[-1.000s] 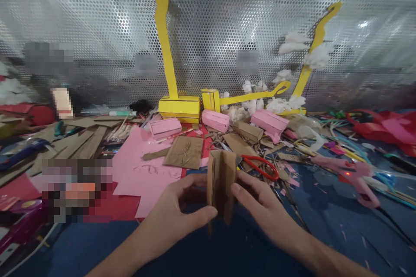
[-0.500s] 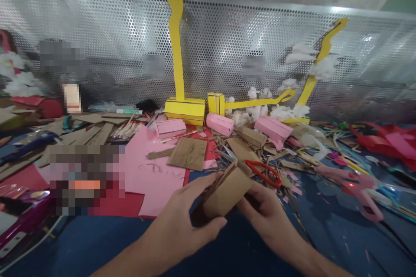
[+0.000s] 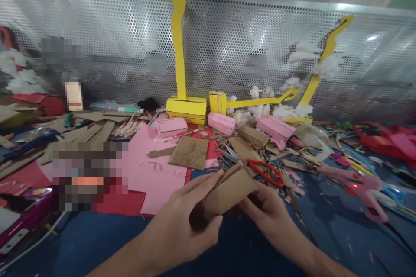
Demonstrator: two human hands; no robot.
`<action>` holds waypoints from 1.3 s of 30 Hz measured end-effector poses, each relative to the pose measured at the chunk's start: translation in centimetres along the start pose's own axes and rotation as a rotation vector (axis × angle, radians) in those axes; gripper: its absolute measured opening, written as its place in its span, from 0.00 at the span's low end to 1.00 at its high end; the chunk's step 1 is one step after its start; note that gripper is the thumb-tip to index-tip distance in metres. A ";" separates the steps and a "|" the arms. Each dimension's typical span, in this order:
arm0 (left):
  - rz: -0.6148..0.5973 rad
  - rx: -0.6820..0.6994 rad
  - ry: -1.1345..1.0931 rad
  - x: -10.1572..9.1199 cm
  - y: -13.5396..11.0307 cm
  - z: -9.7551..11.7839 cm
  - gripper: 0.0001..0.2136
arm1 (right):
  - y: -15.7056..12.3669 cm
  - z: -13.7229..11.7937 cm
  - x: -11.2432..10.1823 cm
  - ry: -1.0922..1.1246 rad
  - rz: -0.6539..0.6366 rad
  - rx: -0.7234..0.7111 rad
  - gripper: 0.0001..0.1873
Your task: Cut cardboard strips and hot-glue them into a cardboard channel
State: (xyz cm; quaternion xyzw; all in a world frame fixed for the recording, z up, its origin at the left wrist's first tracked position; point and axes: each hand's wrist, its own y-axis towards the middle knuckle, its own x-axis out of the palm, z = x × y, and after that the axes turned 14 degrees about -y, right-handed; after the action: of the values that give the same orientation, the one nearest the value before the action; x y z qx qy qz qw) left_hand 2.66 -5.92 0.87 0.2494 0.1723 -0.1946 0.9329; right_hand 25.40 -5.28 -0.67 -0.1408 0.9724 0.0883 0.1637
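The left hand [image 3: 185, 216] is grasping a folded cardboard piece [image 3: 230, 190] over the near middle of the blue desk [image 3: 81, 242], its thumb pressing along the near edge and its fingers wrapping behind the far side. The right hand [image 3: 269, 207] is gripping the right end of the same piece with bent fingers, some tips hiding behind the cardboard. The piece is tilting, its right end rising, and a dark hollow is showing at its lower left end. At the near left, a purple case [image 3: 29, 212] is resting beside a red sheet [image 3: 120, 201], which is lying partly under a pink sheet [image 3: 156, 173]. Just beyond the hands, red-handled scissors [image 3: 251, 163] are lying among cardboard scraps, and a flat cardboard square [image 3: 190, 151] is overlapping the pink sheet. To the right, a pink glue gun [image 3: 360, 184] is lying on its side, its small red light glowing. Farther back, three pink prisms [image 3: 221, 123] are sitting in a loose row, a bare cardboard prism [image 3: 253, 135] standing among them. Behind these, a yellow block [image 3: 186, 110] is bearing a tall hooked strip [image 3: 178, 52], and white flowers [image 3: 326, 68] are clinging to another yellow hook at the far right. A perforated metal panel [image 3: 221, 43] is spanning the far side.
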 end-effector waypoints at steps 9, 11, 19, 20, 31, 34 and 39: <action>0.006 0.070 0.053 0.3 -0.5 -0.7 0.33 | 0.1 0.1 0.1 0.056 -0.004 0.006 0.09; 0.000 0.083 0.065 0.2 -0.4 -0.6 0.34 | 0.1 -0.2 0.2 0.067 -0.007 0.015 0.10; -0.045 0.138 0.131 -0.1 -0.4 -0.1 0.38 | 0.0 -0.1 0.0 0.129 0.051 0.053 0.15; -0.039 0.143 0.138 -0.2 -0.5 -0.1 0.38 | 0.1 0.1 -0.1 0.132 0.047 0.052 0.15; -0.053 0.026 0.098 -1.4 -0.1 0.0 0.29 | 0.3 -0.6 -2.2 -0.033 0.023 0.053 0.14; -0.101 -0.085 0.035 -2.2 0.5 0.2 0.27 | -0.3 -0.5 -2.5 0.034 -0.057 0.157 0.18; 0.239 -0.080 -0.003 -3.7 1.1 0.9 0.17 | -2.7 -0.4 -2.2 0.440 0.083 0.431 0.17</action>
State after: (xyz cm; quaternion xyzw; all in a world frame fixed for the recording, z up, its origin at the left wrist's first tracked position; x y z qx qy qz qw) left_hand 0.15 -4.53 3.60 0.2304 0.1474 -0.0753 0.9589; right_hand 28.11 -7.38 0.12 -0.0787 0.9857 -0.1461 -0.0285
